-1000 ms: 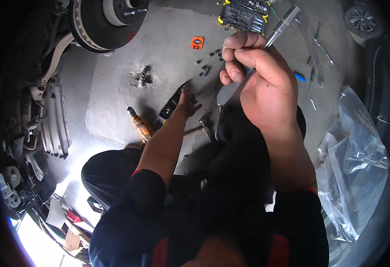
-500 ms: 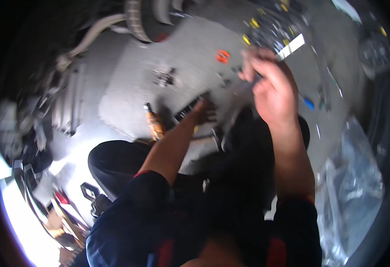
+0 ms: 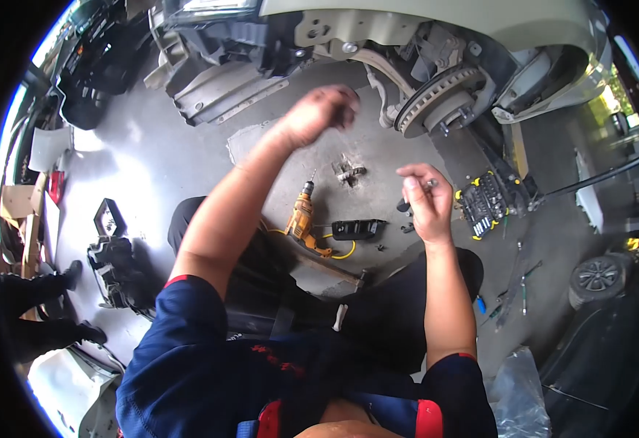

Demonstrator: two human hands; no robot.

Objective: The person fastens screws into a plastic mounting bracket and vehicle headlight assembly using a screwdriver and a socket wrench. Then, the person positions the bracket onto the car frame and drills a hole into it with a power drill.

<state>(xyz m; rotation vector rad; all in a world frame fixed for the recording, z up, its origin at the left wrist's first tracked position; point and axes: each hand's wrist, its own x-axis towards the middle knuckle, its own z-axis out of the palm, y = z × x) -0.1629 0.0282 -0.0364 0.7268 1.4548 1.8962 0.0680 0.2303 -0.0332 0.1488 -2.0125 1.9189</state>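
My left hand [image 3: 322, 115] is raised in front of the car's underside, left of the brake disc [image 3: 440, 101]. Its fingers look curled, but motion blur hides whether they hold anything. My right hand [image 3: 429, 203] is closed round a small metal tool [image 3: 432, 183], seen nearly end-on, above the floor beside the socket set [image 3: 483, 204]. Below and between the hands lie a yellow drill [image 3: 301, 219], a black part [image 3: 358, 230] and a hammer [image 3: 334, 271].
A car body [image 3: 421, 14] spans the top. A wheel [image 3: 598, 276] and clear plastic sheeting [image 3: 520, 394] are at the right. Another person's legs [image 3: 42, 292] show at the far left, near a black object [image 3: 118, 270]. Thin tools [image 3: 524, 292] lie right of my knee.
The view has swung toward the car. My left hand has left the black part on the floor and risen toward the underside. My right hand has turned, keeping the metal tool.
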